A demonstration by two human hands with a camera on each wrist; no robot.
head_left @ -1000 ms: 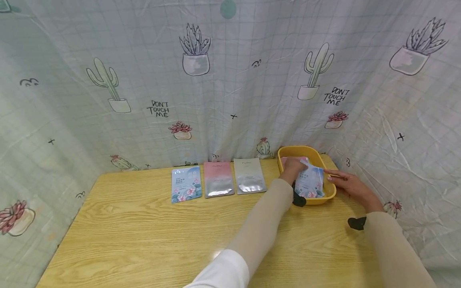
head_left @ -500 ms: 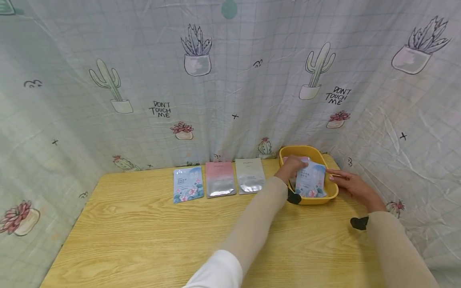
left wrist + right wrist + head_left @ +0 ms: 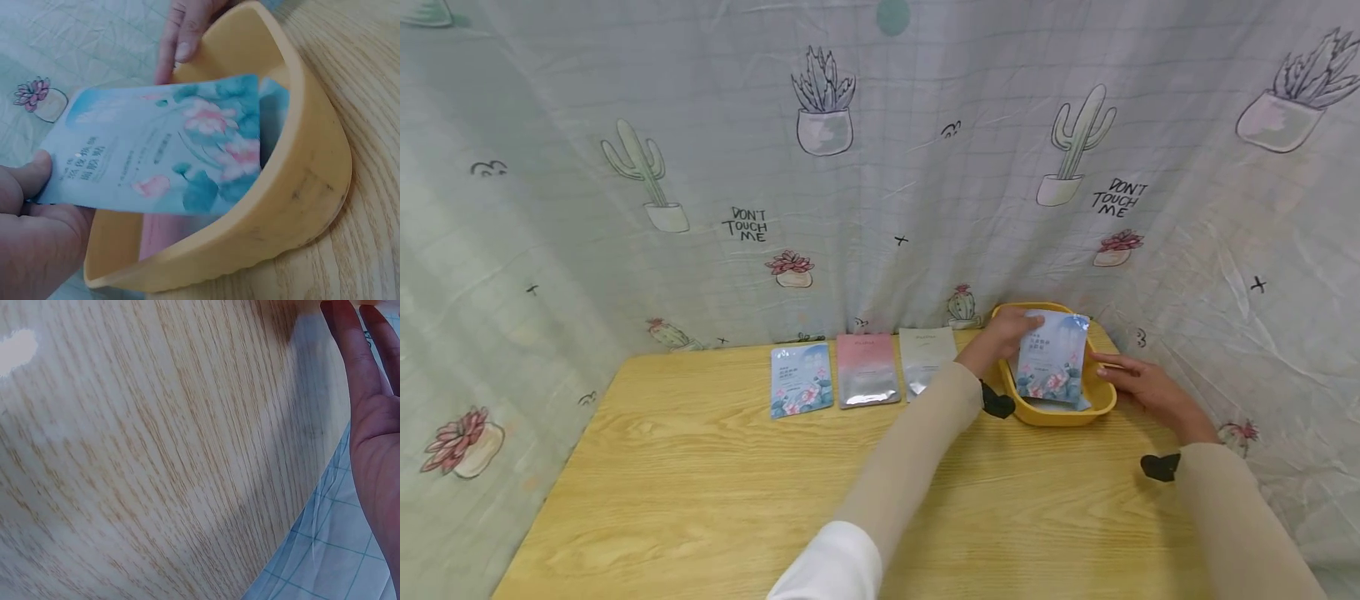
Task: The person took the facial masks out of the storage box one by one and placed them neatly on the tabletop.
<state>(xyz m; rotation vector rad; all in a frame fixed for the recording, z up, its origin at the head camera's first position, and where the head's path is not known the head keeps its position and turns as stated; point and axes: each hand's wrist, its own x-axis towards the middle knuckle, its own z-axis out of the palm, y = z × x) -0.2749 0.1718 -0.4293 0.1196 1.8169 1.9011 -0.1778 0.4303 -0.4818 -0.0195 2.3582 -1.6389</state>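
My left hand [image 3: 1002, 331] pinches a blue sachet with a lotus print, apparently a face mask packet [image 3: 1054, 354], by its upper left edge. The packet is tilted over the yellow plastic basket [image 3: 1067, 418]. Beneath it, part of another blue packet [image 3: 1060, 406] shows inside. In the left wrist view, a pink packet [image 3: 164, 234] also lies in there, mostly covered. My right hand [image 3: 1146, 392] rests against the basket's right side with extended fingers. In the right wrist view its fingers [image 3: 356, 353] are straight, and the basket is barely visible.
Left of the basket, a blue lotus packet [image 3: 802, 379], a pink and silver packet [image 3: 868, 371] and a cream and silver packet [image 3: 927, 354] lie in a row on the wooden table [image 3: 715, 492]. A printed curtain [image 3: 880, 167] hangs behind and at both sides.
My left hand has lifted the blue packet upward from inside the basket, uncovering another blue one below. My right hand stays at the basket's side. The head view has shifted slightly.
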